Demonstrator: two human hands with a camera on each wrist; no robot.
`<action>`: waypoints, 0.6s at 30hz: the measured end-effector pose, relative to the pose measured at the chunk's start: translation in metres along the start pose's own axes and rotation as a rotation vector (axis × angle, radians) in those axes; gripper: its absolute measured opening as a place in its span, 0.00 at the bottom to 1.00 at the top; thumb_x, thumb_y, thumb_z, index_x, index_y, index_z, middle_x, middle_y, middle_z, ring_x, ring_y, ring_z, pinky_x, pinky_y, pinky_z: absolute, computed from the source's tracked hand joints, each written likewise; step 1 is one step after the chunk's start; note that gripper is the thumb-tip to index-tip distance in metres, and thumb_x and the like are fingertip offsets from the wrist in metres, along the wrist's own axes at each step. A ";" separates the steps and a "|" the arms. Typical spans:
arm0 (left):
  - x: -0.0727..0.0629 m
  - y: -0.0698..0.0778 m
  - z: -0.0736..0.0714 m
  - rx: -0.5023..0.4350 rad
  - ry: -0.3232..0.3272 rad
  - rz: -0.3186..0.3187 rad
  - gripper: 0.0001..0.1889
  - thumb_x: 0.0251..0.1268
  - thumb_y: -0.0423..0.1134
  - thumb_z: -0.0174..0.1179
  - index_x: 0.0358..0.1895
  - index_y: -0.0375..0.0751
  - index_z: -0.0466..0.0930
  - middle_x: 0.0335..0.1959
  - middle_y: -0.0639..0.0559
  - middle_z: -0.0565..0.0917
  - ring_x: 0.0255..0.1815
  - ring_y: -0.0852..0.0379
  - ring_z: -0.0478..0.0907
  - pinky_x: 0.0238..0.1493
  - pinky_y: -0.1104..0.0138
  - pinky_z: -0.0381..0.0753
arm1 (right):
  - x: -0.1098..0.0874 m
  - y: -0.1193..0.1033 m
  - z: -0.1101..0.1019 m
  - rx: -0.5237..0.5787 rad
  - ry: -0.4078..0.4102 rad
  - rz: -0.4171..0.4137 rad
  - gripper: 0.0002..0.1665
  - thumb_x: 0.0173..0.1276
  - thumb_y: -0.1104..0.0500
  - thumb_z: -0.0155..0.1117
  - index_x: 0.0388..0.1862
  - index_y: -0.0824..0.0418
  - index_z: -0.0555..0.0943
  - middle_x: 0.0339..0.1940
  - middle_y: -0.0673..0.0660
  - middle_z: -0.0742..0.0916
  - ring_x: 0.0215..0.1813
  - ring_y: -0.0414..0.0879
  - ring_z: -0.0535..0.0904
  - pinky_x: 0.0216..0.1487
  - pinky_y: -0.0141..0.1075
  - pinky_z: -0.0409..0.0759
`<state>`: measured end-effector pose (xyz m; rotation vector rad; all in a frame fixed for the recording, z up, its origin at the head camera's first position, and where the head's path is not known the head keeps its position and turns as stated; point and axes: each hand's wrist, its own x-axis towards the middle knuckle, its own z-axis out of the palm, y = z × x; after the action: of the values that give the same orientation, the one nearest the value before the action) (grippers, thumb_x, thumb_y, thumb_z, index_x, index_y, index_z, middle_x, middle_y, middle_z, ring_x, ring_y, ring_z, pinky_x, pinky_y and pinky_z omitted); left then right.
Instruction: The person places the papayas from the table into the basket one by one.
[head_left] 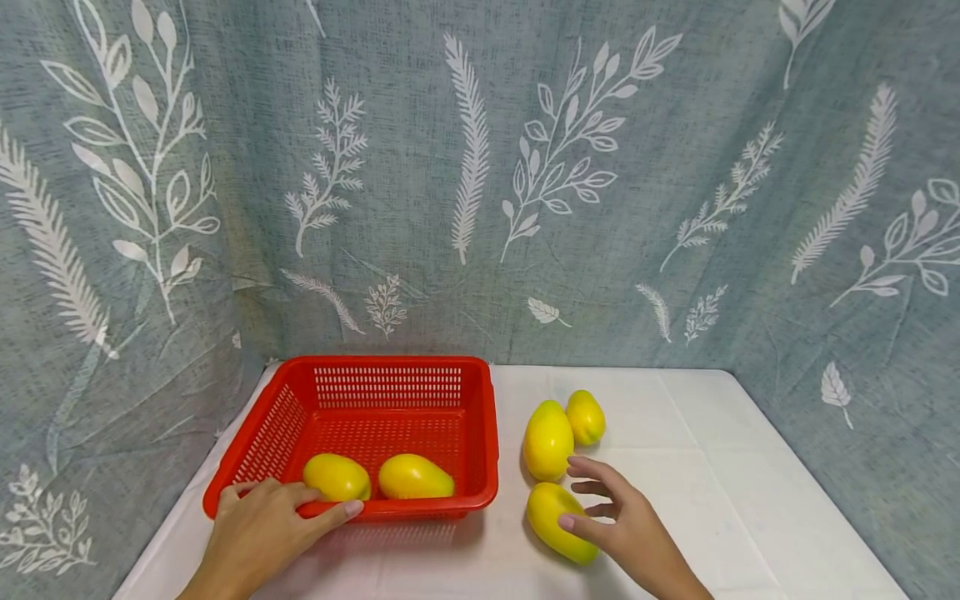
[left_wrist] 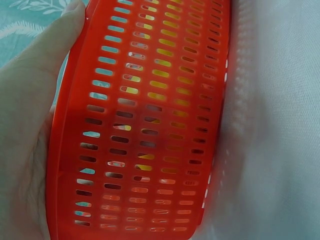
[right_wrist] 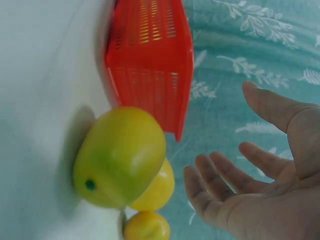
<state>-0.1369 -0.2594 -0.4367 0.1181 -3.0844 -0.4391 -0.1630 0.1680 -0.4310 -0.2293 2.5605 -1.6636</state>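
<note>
My left hand (head_left: 258, 529) grips the front rim of a red plastic basket (head_left: 480, 450), its fingers over the edge and its thumb along the rim. In the left wrist view, that hand (left_wrist: 25, 125) lies against the rim of the slotted wall. Two yellow mangoes, one on the left (head_left: 337, 478) and one on the right (head_left: 415, 477), lie inside near the front. Beside the nearest loose mango (head_left: 551, 521), my right hand (head_left: 626, 525) hovers with spread, slightly bent fingers. The right wrist view shows a gap between this hand (right_wrist: 270, 195) and the greenish-yellow mango (right_wrist: 120, 157).
Behind the nearest loose mango are a larger mango (head_left: 548, 442) and a small one (head_left: 585, 417), close together. Everything stands on a white-covered table (head_left: 697, 467). A grey-green curtain (head_left: 420, 208) with white leaf prints encloses the back and sides.
</note>
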 end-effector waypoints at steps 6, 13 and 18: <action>0.001 0.000 0.000 0.000 -0.014 -0.004 0.45 0.56 0.85 0.56 0.47 0.45 0.93 0.44 0.46 0.92 0.50 0.36 0.83 0.58 0.30 0.61 | -0.010 0.009 -0.010 -0.010 0.030 0.039 0.37 0.63 0.52 0.82 0.71 0.50 0.79 0.67 0.56 0.85 0.64 0.53 0.83 0.56 0.33 0.84; 0.000 0.000 0.000 0.003 0.001 0.007 0.44 0.56 0.86 0.55 0.46 0.48 0.94 0.44 0.47 0.92 0.51 0.36 0.83 0.58 0.30 0.61 | -0.016 0.017 -0.017 -0.013 0.058 0.100 0.39 0.63 0.52 0.83 0.72 0.52 0.78 0.67 0.57 0.85 0.63 0.54 0.84 0.58 0.39 0.85; -0.001 0.000 0.000 0.008 0.009 0.011 0.44 0.57 0.85 0.55 0.46 0.48 0.94 0.44 0.47 0.92 0.51 0.36 0.83 0.58 0.30 0.61 | -0.016 0.022 -0.015 -0.030 0.068 0.142 0.41 0.62 0.51 0.84 0.73 0.56 0.78 0.67 0.59 0.85 0.64 0.55 0.84 0.60 0.46 0.86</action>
<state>-0.1361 -0.2592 -0.4369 0.1026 -3.0768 -0.4250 -0.1512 0.1930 -0.4453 0.0071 2.5836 -1.6107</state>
